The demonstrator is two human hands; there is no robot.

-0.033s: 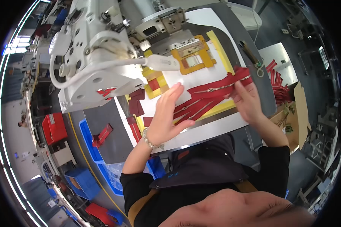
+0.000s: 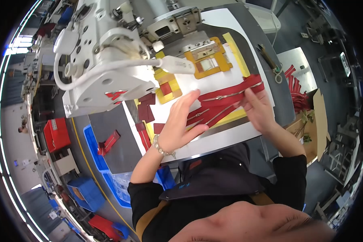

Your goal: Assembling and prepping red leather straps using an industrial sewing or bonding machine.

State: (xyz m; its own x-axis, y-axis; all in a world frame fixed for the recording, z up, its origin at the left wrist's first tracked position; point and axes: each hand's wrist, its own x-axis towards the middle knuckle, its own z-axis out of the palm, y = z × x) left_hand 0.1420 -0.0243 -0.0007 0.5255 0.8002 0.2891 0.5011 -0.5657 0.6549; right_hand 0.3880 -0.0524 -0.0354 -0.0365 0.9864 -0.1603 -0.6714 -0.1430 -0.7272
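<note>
A red zipper (image 2: 222, 97) with a metallic tooth line lies slanting across the white work surface (image 2: 181, 85). My right hand (image 2: 261, 111) pinches its right end between thumb and fingers. More red zippers (image 2: 197, 117) lie just below it, partly covered by my hands. My left hand (image 2: 176, 126) hovers or rests by their left ends, fingers stretched and thumb apart, gripping nothing. Small dark red fabric pieces (image 2: 145, 109) sit left of that hand. Beyond the zippers are a yellow clamp frame (image 2: 213, 74) and a yellow-taped holder (image 2: 168, 97) with a red patch.
A white sewing machine head (image 2: 109, 86) fills the upper left. Thread snips (image 2: 268, 58) lie on the table's right side. Further right are a pile of red zippers (image 2: 297, 97) and a cardboard box (image 2: 320, 121). A blue bin (image 2: 93, 147) stands at the left.
My right hand has shifted slightly left and toward me, and the zipper's right end has come down with it. My left hand has barely moved.
</note>
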